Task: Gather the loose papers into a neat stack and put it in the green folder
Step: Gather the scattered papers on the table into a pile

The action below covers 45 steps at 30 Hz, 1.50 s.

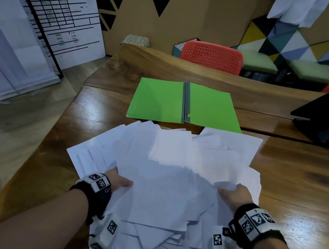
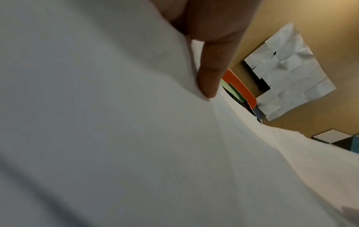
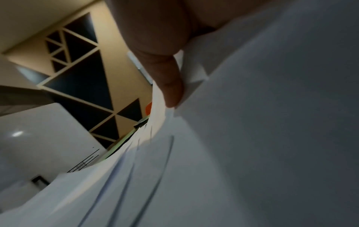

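A loose, fanned-out pile of white papers (image 1: 169, 162) covers the near part of the wooden table. My left hand (image 1: 118, 181) grips the pile's left side, thumb on top and fingers hidden beneath. My right hand (image 1: 232, 192) grips the right side the same way. In the left wrist view a thumb (image 2: 209, 79) presses on the papers (image 2: 116, 138). The right wrist view shows a thumb (image 3: 170, 86) on the paper edges (image 3: 252, 138). The green folder (image 1: 182, 102) lies open and flat just beyond the pile, with a grey spine.
A black laptop (image 1: 318, 115) sits at the table's right edge. Red chairs (image 1: 211, 56) stand behind the table's raised wooden back ledge (image 1: 182, 68). A white printed board (image 1: 56, 23) leans at the left. Floor lies left of the table.
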Each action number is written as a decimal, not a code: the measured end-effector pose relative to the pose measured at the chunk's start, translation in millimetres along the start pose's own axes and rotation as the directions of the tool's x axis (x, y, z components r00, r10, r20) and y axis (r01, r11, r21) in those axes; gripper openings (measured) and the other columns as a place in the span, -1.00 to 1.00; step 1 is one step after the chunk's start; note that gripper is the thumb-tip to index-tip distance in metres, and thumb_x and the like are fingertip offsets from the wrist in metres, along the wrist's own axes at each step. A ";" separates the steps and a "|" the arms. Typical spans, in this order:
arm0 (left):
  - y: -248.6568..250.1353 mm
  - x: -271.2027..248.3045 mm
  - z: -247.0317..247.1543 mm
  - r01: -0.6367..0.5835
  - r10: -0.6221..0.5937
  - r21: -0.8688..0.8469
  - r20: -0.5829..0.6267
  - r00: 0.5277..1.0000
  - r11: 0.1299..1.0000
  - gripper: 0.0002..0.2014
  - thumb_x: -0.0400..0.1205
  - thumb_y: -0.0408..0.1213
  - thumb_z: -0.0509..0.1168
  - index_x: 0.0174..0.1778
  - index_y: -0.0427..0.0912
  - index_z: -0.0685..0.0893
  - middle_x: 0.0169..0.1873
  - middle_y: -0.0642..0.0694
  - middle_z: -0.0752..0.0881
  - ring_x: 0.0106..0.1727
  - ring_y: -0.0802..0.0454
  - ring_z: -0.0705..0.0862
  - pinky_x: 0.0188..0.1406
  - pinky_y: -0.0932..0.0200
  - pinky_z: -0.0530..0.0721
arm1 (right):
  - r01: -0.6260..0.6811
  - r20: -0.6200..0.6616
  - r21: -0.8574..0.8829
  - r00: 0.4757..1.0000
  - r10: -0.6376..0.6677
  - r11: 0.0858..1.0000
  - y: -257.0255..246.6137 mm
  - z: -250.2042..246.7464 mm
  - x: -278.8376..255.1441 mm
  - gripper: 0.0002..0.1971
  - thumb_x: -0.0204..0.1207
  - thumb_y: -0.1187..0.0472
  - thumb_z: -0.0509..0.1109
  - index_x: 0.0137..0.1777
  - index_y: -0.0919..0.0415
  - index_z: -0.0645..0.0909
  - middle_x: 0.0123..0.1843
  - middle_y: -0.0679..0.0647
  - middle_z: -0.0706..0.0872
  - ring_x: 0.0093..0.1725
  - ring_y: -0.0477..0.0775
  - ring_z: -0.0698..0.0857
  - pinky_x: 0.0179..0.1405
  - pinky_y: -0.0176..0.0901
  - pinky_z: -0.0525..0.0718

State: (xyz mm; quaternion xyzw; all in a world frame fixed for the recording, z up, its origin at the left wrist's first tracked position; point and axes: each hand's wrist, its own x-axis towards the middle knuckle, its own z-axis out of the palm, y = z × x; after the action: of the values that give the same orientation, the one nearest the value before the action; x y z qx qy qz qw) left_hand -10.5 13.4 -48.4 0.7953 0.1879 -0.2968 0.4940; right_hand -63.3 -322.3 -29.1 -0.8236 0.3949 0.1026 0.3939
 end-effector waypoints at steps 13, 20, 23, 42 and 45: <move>3.4 -3.7 -0.4 0.014 -0.002 0.142 -0.086 0.996 0.990 -0.39 0.46 -0.41 0.44 0.45 -0.27 0.42 0.37 -0.27 0.58 0.39 -0.22 0.53 0.29 0.08 0.45 | 0.098 0.038 0.209 0.993 -0.109 0.973 -15.2 -10.6 -16.1 -0.73 0.33 0.46 0.49 0.03 0.35 0.58 -0.03 0.30 0.69 -0.06 0.26 0.65 -0.05 -0.03 0.58; 4.6 -6.6 -4.6 0.038 -0.018 0.189 -0.109 0.994 0.981 -0.41 0.47 -0.38 0.43 0.42 -0.29 0.43 0.34 -0.26 0.59 0.37 -0.21 0.54 0.23 0.11 0.46 | 0.122 -0.028 -0.099 0.992 -0.125 0.988 -9.4 -1.5 1.0 -0.68 0.46 0.38 0.33 0.20 0.46 0.59 -0.01 0.37 0.67 -0.12 0.22 0.54 -0.11 -0.08 0.49; 3.8 -6.8 -10.2 0.057 -0.029 0.224 -0.129 0.991 0.973 -0.37 0.46 -0.35 0.44 0.45 -0.30 0.40 0.39 -0.27 0.56 0.41 -0.23 0.50 0.40 0.01 0.43 | 0.148 -0.170 -0.077 0.973 -0.159 0.986 -15.1 -29.3 1.3 -0.76 0.48 0.39 0.31 0.12 0.48 0.59 -0.02 0.41 0.68 -0.10 0.33 0.60 -0.14 -0.06 0.44; 2.9 0.3 -12.3 0.045 -0.045 -0.006 -0.091 0.995 0.999 -0.36 0.52 0.10 0.29 0.41 -0.25 0.50 0.40 -0.27 0.55 0.41 -0.23 0.52 0.41 0.06 0.42 | 0.375 -0.199 0.290 0.924 -0.328 0.880 -73.6 -53.7 -23.1 -0.80 0.45 0.46 0.38 0.07 0.41 0.61 -0.05 0.26 0.65 -0.04 0.20 0.63 -0.12 -0.12 0.49; 3.2 3.5 -13.1 0.083 -0.106 -0.230 -0.090 0.990 0.970 -0.27 0.50 0.28 0.17 0.48 -0.15 0.45 0.47 -0.19 0.49 0.49 -0.19 0.44 0.58 -0.06 0.29 | 0.257 0.005 0.113 0.966 -0.259 0.960 -46.1 -13.9 -5.1 -0.82 0.28 0.34 0.49 -0.12 0.32 0.64 -0.14 0.32 0.68 -0.05 0.31 0.69 -0.13 0.02 0.61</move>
State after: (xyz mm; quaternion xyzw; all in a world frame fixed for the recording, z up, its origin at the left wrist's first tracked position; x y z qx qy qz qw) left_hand -2.3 23.8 -44.2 0.7381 0.2830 -0.2561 0.5564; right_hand -35.0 -312.1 8.7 -0.8437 0.2855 0.0363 0.4532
